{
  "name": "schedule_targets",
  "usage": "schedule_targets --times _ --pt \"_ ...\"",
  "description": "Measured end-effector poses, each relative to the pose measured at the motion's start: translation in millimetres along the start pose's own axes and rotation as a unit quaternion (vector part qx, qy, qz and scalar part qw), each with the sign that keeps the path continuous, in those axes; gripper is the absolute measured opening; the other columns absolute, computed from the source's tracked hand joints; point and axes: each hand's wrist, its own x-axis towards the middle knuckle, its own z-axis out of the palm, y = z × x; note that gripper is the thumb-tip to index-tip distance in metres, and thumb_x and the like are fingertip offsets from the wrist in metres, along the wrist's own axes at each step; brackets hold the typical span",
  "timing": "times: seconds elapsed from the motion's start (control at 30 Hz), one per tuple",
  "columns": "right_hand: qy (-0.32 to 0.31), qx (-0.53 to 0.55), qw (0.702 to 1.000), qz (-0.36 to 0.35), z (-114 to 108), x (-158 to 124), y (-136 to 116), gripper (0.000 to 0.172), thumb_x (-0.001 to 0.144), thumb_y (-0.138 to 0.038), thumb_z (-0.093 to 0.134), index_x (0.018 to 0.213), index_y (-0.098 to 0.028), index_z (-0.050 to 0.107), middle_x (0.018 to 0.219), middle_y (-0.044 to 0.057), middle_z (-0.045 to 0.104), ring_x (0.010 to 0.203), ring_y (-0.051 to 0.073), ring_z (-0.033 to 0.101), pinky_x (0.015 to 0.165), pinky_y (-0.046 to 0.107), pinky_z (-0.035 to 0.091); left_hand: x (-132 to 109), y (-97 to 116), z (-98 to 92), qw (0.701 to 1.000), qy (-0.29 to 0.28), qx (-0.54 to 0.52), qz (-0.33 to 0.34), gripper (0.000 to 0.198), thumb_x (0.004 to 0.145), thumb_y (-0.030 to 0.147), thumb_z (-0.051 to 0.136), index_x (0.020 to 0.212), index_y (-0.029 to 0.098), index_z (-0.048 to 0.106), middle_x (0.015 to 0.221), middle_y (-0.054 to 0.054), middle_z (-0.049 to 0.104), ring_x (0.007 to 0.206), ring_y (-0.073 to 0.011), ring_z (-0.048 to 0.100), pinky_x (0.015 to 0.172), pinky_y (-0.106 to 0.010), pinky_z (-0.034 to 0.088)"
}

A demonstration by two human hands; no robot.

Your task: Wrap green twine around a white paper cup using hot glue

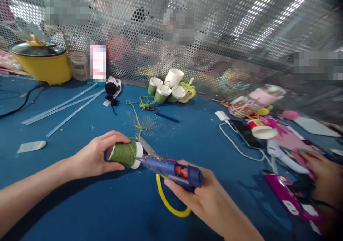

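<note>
Your left hand (93, 159) is covering part of the yarn-wrapped cup (124, 154); your right hand (206, 196) is hiding the grip of the glue gun (171, 167).

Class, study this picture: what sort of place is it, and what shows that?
Probably a craft workbench. The left hand holds a paper cup wound with green yarn, the right hand holds a blue hot glue gun to it, and glue sticks and more yarn-wrapped cups lie on the blue table.
</note>
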Motion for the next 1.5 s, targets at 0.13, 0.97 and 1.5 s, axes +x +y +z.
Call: schedule_targets --times 0.13,0.97,1.5 --pt "0.009 0.000 1.000 0.003 -1 -1 3 0.012 0.083 -0.029 0.053 0.076 -0.020 0.057 0.067 -0.002 0.062 0.057 0.011 0.057 0.055 0.021 0.047 -1 0 0.5 1.000 -0.012 -0.009 0.024 0.044 0.075 0.025 0.066 0.115 0.020 0.048 0.118 -0.011 0.053 0.107 -0.0233 0.053 0.091 -0.038 0.046" --pt "0.023 0.011 1.000 0.006 3 4 10 0.013 0.083 -0.030 0.054 0.078 -0.019 0.059 0.071 -0.001 0.065 0.060 0.012 0.059 0.059 0.021 0.047 -3 2 3.2 0.999 -0.010 -0.009 0.038 0.041 0.078 0.025 0.063 0.116 0.021 0.049 0.119 -0.010 0.052 0.108 -0.0223 0.052 0.091 -0.036 0.046" --pt "-0.001 0.007 1.000 -0.003 1 -3 0 0.011 0.083 -0.029 0.053 0.076 -0.020 0.054 0.069 -0.003 0.060 0.060 0.010 0.055 0.057 0.020 0.045 -1 5 3.2 0.998 0.008 -0.006 -0.060 0.044 0.072 0.033 0.068 0.111 0.021 0.051 0.107 -0.004 0.059 0.093 -0.0194 0.059 0.080 -0.029 0.048"
